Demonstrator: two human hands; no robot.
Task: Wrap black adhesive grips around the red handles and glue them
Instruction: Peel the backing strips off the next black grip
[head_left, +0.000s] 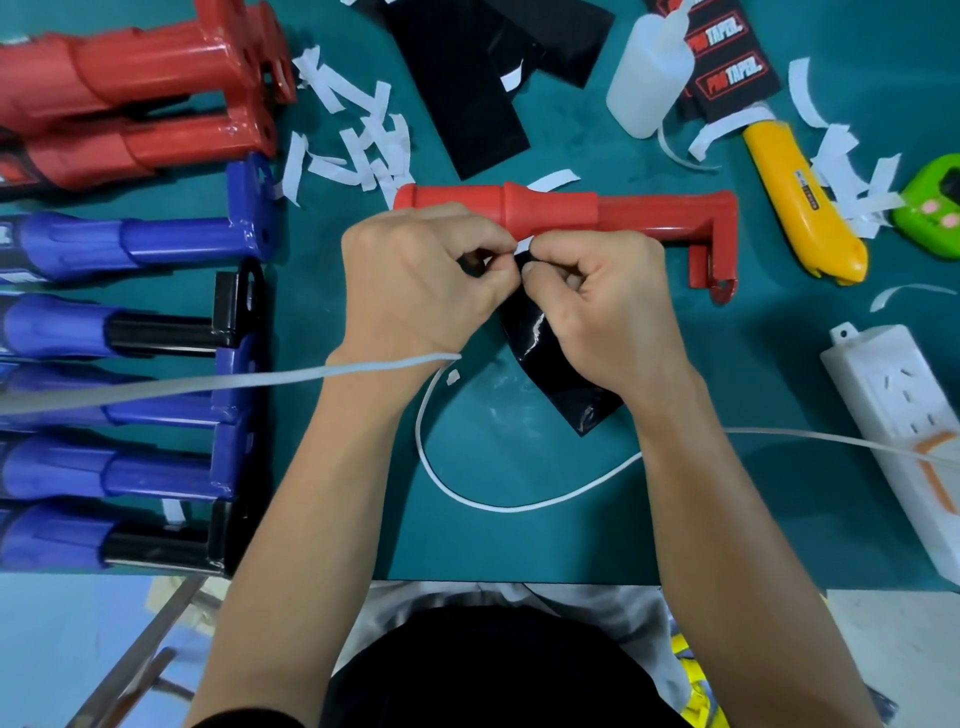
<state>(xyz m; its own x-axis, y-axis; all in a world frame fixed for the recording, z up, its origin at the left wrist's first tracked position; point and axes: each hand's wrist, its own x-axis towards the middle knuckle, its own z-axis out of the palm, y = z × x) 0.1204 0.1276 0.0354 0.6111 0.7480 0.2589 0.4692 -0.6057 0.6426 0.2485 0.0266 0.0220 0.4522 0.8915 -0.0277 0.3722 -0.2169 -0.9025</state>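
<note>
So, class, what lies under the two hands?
A glossy black grip, pinched by the left hand and right hand. Its top end is hidden by their fingers.

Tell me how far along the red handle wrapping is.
Done: peeled white backing strips litter the mat. In hand: left hand and right hand pinch a black grip near the bare red handle. Left: wrapping it, then gluing, presumably from the white bottle.

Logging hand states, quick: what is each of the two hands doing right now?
Left hand: closed, pinching the top edge of the black grip sheet.
Right hand: closed, pinching the same edge.
</note>
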